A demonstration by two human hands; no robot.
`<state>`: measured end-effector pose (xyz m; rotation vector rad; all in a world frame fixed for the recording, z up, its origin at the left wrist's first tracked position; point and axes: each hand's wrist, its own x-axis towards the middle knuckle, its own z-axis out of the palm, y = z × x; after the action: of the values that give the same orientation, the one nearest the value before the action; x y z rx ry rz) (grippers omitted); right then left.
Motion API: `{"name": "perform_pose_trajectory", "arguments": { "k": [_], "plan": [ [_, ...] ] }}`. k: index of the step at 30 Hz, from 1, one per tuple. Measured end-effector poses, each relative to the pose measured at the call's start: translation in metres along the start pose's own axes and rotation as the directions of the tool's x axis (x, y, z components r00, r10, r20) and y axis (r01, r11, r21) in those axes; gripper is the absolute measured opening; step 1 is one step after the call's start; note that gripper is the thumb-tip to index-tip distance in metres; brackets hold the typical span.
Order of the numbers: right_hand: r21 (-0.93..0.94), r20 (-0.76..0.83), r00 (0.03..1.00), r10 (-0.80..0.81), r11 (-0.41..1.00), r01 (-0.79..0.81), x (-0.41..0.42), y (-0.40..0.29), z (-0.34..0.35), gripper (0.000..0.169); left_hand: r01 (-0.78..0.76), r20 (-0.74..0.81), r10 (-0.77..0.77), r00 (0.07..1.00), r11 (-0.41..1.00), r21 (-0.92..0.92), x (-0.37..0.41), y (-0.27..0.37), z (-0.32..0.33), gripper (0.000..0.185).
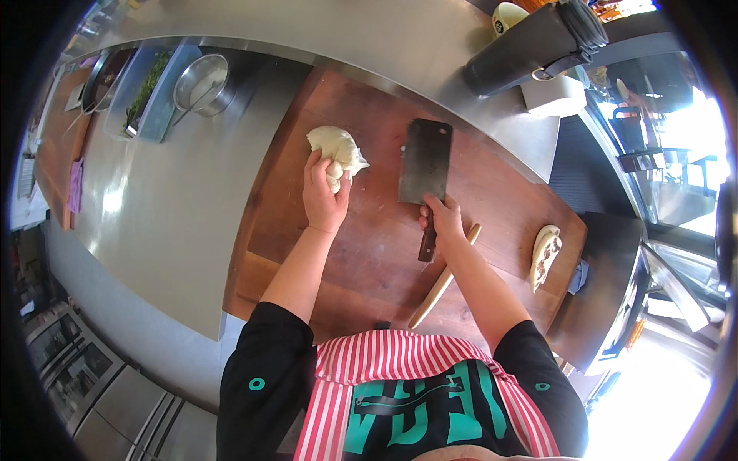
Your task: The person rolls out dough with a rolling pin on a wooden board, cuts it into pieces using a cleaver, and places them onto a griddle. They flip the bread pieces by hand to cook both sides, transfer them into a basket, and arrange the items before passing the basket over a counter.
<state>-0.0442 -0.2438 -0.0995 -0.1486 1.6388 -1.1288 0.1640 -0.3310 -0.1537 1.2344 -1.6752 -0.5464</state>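
Note:
My left hand grips the near end of a lump of white dough on the wooden board. To its right, my right hand is closed around the dark handle of a cleaver, whose broad blade points away from me over the board. A wooden rolling pin lies slantwise on the board, partly under my right forearm. Near the board's right edge lies a flat piece of dough with brown bits on it.
A steel pot with a utensil and a blue plastic tub of greens stand at the upper left. On the raised steel ledge behind the board are a black cylindrical case, a white container and a pale cup.

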Motion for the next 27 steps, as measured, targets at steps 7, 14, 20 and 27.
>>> {"name": "perform_pose_trajectory", "arguments": {
  "k": [7,14,20,27],
  "plan": [
    [-0.009,0.08,0.996,-0.038,0.999,0.039,0.063,-0.041,0.021,0.015,-0.017,-0.033,0.017,0.999,1.0,0.0,0.004,0.001,0.001,0.038],
    [-0.076,0.219,0.976,0.004,0.997,0.013,0.107,-0.079,0.022,0.017,0.018,-0.051,-0.022,0.998,0.997,-0.068,0.001,-0.004,0.003,0.036],
    [-0.209,0.382,0.923,0.035,0.977,0.049,0.115,-0.087,0.013,0.016,0.007,-0.061,-0.01,0.998,0.999,-0.054,0.0,-0.005,0.002,0.036],
    [-0.423,0.436,0.889,0.136,0.904,0.069,0.084,-0.057,0.008,0.014,-0.028,-0.083,0.023,0.996,0.997,-0.069,-0.001,-0.006,0.004,0.034]
  ]
}}
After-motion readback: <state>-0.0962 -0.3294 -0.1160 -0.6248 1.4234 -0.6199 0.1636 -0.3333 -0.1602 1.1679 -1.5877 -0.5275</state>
